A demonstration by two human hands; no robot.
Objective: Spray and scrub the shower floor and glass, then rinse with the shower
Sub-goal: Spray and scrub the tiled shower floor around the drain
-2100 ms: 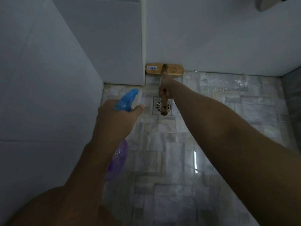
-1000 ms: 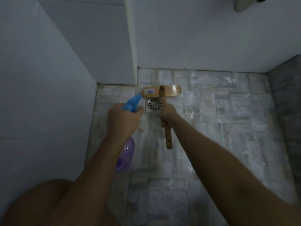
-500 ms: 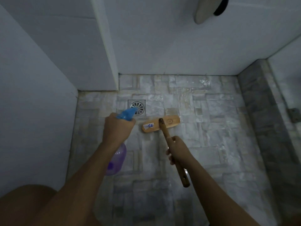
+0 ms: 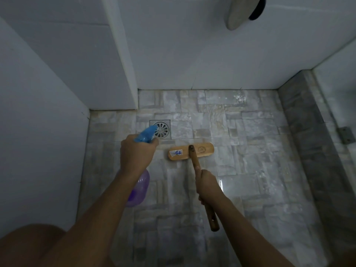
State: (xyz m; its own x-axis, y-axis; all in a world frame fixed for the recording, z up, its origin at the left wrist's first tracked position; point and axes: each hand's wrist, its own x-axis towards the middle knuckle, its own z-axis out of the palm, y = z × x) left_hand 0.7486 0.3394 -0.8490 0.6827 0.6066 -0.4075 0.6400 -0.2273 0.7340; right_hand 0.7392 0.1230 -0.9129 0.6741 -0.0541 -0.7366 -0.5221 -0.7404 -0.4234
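My left hand [image 4: 134, 153] grips a spray bottle [image 4: 139, 189] with a purple body and a blue nozzle that points toward the floor drain [image 4: 162, 130]. My right hand [image 4: 207, 185] is closed around the wooden handle of a scrub brush [image 4: 200, 151], whose flat wooden head rests on the wet marbled shower floor [image 4: 250, 170], just right of and nearer than the drain. The handle's end sticks out behind my fist. A glass panel [image 4: 339, 89] stands at the far right behind a grey stone curb.
White tiled walls close in the left and back, with a projecting corner column [image 4: 123, 70]. A grey curb [image 4: 312, 151] and a metal hinge [image 4: 345, 134] bound the right side. A shower head [image 4: 242, 10] hangs at the top.
The brush has been pulled back from the far wall, past the drain, toward me. My view has swung so that more floor and the right curb show. The spray bottle stays in my left hand.
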